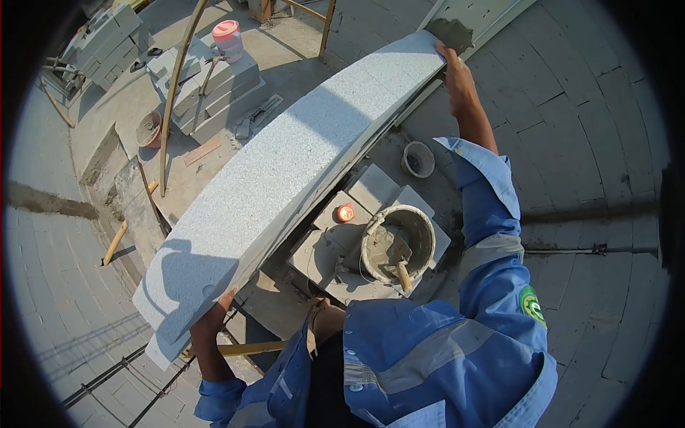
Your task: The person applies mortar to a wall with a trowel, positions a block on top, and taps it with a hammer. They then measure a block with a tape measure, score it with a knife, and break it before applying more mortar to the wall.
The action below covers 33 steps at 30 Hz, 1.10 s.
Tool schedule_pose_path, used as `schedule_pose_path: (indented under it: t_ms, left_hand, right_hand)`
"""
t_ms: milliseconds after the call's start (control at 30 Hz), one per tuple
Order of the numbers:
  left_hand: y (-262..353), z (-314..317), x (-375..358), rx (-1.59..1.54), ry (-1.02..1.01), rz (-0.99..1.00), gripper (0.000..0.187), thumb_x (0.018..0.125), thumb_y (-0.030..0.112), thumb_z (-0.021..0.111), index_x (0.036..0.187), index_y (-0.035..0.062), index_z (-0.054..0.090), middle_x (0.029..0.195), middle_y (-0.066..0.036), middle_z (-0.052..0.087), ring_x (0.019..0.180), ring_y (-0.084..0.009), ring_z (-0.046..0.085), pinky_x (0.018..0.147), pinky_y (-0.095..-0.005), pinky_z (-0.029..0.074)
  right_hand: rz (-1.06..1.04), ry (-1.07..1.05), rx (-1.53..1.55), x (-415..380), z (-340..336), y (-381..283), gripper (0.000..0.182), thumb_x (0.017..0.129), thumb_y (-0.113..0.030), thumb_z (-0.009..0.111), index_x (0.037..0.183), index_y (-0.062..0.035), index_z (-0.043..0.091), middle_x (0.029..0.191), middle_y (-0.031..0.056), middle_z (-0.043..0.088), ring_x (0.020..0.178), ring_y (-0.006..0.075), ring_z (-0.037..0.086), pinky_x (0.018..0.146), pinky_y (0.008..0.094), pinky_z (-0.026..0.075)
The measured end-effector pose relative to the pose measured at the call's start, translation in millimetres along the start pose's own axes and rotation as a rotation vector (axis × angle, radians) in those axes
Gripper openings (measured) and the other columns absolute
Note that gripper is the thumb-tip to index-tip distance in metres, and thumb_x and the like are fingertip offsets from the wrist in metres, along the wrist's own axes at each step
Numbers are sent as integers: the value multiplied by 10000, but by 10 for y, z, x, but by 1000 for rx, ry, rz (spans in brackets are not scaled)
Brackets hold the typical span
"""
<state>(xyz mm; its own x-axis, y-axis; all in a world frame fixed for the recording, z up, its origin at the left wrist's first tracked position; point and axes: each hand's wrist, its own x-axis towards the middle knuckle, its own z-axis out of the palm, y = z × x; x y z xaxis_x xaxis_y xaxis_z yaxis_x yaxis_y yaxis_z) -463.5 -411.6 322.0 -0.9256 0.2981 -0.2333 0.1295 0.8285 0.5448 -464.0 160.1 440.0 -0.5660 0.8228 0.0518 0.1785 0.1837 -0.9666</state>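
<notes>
A long, pale grey concrete lintel [296, 160] stretches diagonally across the view, slightly curved by the wide lens. My right hand [457, 78] grips its far right end, beside a patch of wet mortar [452, 36] on a wall top. At the near left end, my left hand [210, 317] holds the edge, its fingers partly hidden by the lintel. Whether the lintel rests on anything is hard to see. Below it, a bucket [433, 246] of mortar stands on grey blocks [314, 253], with a trowel [404, 274] in it. A round red-and-white item [345, 212] lies beside the bucket.
A small bowl [418, 160] sits beyond the bucket. Far left are stacked blocks [214, 96] with a hammer [207, 75] and a pink-lidded container [227, 39], plus a mortar pail [148, 130]. A slanting pole [175, 93] stands there. Steel rods [107, 378] run at lower left.
</notes>
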Motion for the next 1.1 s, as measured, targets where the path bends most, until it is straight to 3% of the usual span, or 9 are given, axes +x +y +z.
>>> schedule_pose_path:
  t_ms: [167, 233, 300, 400, 433, 500, 933, 1100]
  left_hand:
    - [-12, -8, -19, -29, 5, -6, 561, 710, 321, 852, 1121, 6, 635, 1071, -184, 660, 972, -342, 630, 862, -412, 492]
    - [-2, -26, -34, 88, -1, 106, 499, 770, 392, 776, 1128, 59, 676, 1072, -154, 690, 977, -352, 647, 872, -422, 492]
    - [43, -26, -33, 16, -18, 45, 515, 760, 383, 789, 1137, 55, 667, 1073, -154, 687, 976, -349, 645, 872, -425, 493]
    - [39, 5, -43, -165, -40, -35, 537, 742, 354, 813, 1149, 45, 650, 1083, -162, 677, 985, -342, 639, 878, -432, 491]
    - [29, 5, -47, -275, -42, -48, 543, 734, 334, 825, 1151, 39, 642, 1092, -169, 671, 995, -338, 634, 885, -437, 488]
    - [84, -4, -39, -285, -64, -109, 539, 728, 318, 832, 1145, 34, 642, 1099, -174, 666, 1006, -335, 628, 891, -438, 485]
    - [102, 18, -35, -283, -86, -221, 548, 713, 314, 844, 1129, 19, 643, 1100, -175, 663, 1000, -346, 622, 902, -445, 475]
    - [93, 23, -32, -219, -73, -149, 541, 729, 323, 829, 1135, 19, 642, 1110, -170, 664, 1007, -337, 624, 907, -443, 471]
  right_hand:
    - [-24, 6, 19, 76, -3, 79, 663, 831, -501, 604, 1231, 23, 533, 1221, 148, 533, 1144, 271, 458, 1030, 384, 312]
    - [-39, -1, 15, 116, -5, 101, 688, 830, -507, 601, 1255, 27, 513, 1248, 155, 515, 1163, 276, 446, 1038, 386, 305]
    - [-58, -51, -13, 93, -6, 95, 737, 857, -568, 525, 1372, -45, 457, 1339, 171, 454, 1292, 307, 375, 1112, 482, 207]
    - [-41, -23, -31, 184, -18, 188, 750, 863, -570, 509, 1414, -66, 438, 1337, 172, 451, 1279, 303, 384, 1110, 492, 195]
    - [-41, -28, -31, 211, -20, 217, 750, 863, -570, 509, 1414, -66, 438, 1337, 172, 451, 1279, 303, 384, 1110, 492, 195]
    - [-119, 20, 31, 185, -11, 212, 627, 856, -459, 556, 1252, 26, 517, 1271, 153, 486, 1186, 264, 419, 1044, 380, 293]
    - [-136, 51, 83, 201, 7, 224, 543, 887, -410, 547, 1188, 40, 585, 1174, 124, 565, 1080, 241, 494, 977, 322, 349]
    - [-134, 79, 100, 241, 31, 241, 540, 875, -405, 568, 1177, 42, 590, 1162, 125, 573, 1075, 238, 498, 969, 325, 356]
